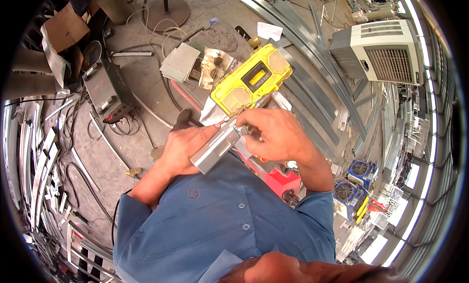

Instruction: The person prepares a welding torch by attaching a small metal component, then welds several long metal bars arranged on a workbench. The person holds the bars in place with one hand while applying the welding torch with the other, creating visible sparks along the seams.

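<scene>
Crowding hands (234,141): yellow case (250,80), rails (312,83).

Short silver aluminium channel piece (215,152) is showing a smooth, satin metal finish; rectangular yellow plastic organiser case (250,80) is looking glossy; grey concrete floor (141,78) is appearing rough and matt.

We see the left hand (181,147) wrapped around a short piece of silver aluminium profile (215,150), held in front of a blue shirt (220,224). The right hand (273,134) closes its fingers on the upper end of the profile. Just behind the hands lies a yellow organiser case (250,80) on the grey floor (141,78), near long metal strips (312,73).
</scene>
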The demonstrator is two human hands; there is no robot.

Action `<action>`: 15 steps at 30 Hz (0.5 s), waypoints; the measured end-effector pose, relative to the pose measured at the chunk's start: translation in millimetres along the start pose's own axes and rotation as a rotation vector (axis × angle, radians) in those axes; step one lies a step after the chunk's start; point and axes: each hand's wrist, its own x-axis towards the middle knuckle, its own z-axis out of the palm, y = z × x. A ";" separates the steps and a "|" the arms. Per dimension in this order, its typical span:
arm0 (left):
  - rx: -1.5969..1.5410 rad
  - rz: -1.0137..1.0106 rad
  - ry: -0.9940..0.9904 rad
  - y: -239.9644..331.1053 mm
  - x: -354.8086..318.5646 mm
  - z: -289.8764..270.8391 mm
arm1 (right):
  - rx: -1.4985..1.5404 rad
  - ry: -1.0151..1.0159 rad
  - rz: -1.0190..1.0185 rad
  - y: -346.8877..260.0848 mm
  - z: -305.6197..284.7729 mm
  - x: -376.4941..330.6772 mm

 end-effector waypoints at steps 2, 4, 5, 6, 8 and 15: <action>-0.002 0.028 0.026 0.0 0.6 1.9 | 0.021 0.016 -0.018 1.1 1.1 -0.4; 0.004 0.028 0.032 0.6 0.5 2.8 | 0.030 0.037 -0.035 2.5 2.8 -1.6; 0.012 0.014 0.023 1.6 -0.5 2.3 | 0.030 0.050 -0.043 3.1 4.9 -3.3; 0.020 -0.001 0.014 2.0 -1.2 1.8 | 0.030 0.063 -0.052 4.0 7.0 -4.8; 0.003 0.005 0.028 1.2 -1.5 0.9 | -0.032 0.133 -0.121 7.1 11.4 -8.0; -0.042 -0.029 0.012 3.1 0.8 -4.6 | 0.011 0.245 -0.253 10.9 12.7 -8.3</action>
